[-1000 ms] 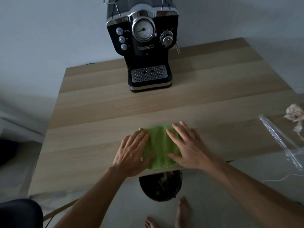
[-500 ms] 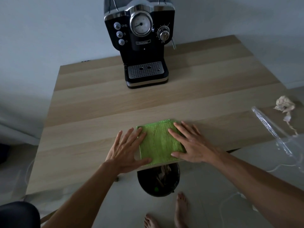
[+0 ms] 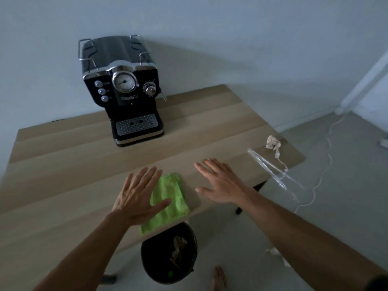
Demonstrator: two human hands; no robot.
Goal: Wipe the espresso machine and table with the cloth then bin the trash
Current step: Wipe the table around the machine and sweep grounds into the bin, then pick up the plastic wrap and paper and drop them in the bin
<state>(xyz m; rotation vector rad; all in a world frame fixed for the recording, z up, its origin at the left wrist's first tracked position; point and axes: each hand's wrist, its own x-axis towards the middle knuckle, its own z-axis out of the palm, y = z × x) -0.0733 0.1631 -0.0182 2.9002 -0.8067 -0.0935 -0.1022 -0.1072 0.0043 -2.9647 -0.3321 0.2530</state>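
Cloth (image 3: 170, 201), green and folded, flat at the near edge of the worktop (image 3: 63, 164), just above the bin (image 3: 159, 259) on the floor. Moments ago under both palms; now only under the left hand (image 3: 136, 198), fingers straight, pressing its left side. Right hand (image 3: 220, 183) off it, open and spread, shifted toward the crumpled paper (image 3: 273, 142) and plastic wrap (image 3: 270, 169) near the right edge. Probably wiping finished, binning next.

Partly under my left hand (image 3: 136, 196), the folded green cloth (image 3: 171, 196) lies at the wooden table's (image 3: 210, 127) near edge, above the round black bin (image 3: 153, 257); the black espresso machine (image 3: 130, 97) stands by the far edge.
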